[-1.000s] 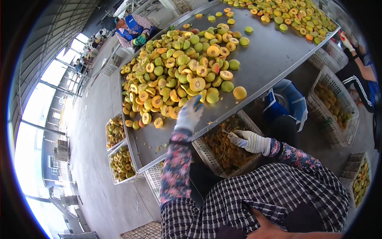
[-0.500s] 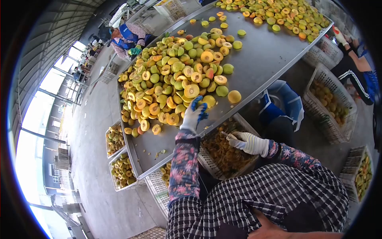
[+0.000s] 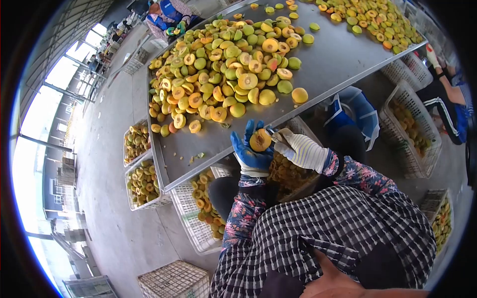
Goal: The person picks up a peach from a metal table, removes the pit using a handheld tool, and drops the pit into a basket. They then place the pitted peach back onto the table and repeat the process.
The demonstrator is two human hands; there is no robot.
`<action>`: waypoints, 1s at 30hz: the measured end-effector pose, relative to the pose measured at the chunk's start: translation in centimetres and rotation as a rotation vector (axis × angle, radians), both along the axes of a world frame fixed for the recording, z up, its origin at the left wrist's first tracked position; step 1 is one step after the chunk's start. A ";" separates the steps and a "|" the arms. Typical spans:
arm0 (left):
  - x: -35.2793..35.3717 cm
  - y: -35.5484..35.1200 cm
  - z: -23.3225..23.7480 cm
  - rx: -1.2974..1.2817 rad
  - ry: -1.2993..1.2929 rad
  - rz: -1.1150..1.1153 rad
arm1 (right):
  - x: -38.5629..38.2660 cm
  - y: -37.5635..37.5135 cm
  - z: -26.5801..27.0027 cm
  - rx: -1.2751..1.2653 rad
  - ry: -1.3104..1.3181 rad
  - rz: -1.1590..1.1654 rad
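My left hand (image 3: 253, 158), in a white glove with a blue palm, cups a halved peach (image 3: 260, 141) just off the table's near edge. The cut face points up, with a brownish centre. My right hand (image 3: 304, 151), in a white striped glove, is closed on a small hand tool (image 3: 270, 132) whose tip meets the rim of the peach half; most of the tool is hidden by the fingers. Beyond my hands, a large heap of halved peaches (image 3: 218, 69) covers part of the metal table (image 3: 325, 67). Under my hands sits a crate of brownish scraps (image 3: 290, 174).
Crates of peach halves (image 3: 203, 226) stand below the table's left side. A blue bucket (image 3: 365, 111) and another filled crate (image 3: 415, 169) are on the right. A person in a blue vest (image 3: 169, 15) works across the table. An upturned crate (image 3: 174, 280) lies on the floor.
My left hand has drawn back from the heap with a peach half in it. My right hand has come up beside it, bringing the tool to the fruit. The view has shifted slightly.
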State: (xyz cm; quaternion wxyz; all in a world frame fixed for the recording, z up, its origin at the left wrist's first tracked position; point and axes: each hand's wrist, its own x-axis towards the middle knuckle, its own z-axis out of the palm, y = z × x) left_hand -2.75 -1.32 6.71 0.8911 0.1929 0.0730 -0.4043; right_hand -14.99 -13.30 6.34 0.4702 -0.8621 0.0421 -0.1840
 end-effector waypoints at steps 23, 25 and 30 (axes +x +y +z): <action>-0.2 1.5 -1.1 0.371 -0.455 -0.050 | 0.8 1.7 -5.4 -0.134 0.251 0.226; 0.2 1.8 -0.8 0.362 -0.529 -0.124 | 0.9 1.2 -7.1 0.218 0.201 0.327; 0.4 1.3 -1.5 0.184 -0.419 -0.133 | 1.2 -0.1 -5.3 0.395 0.327 0.376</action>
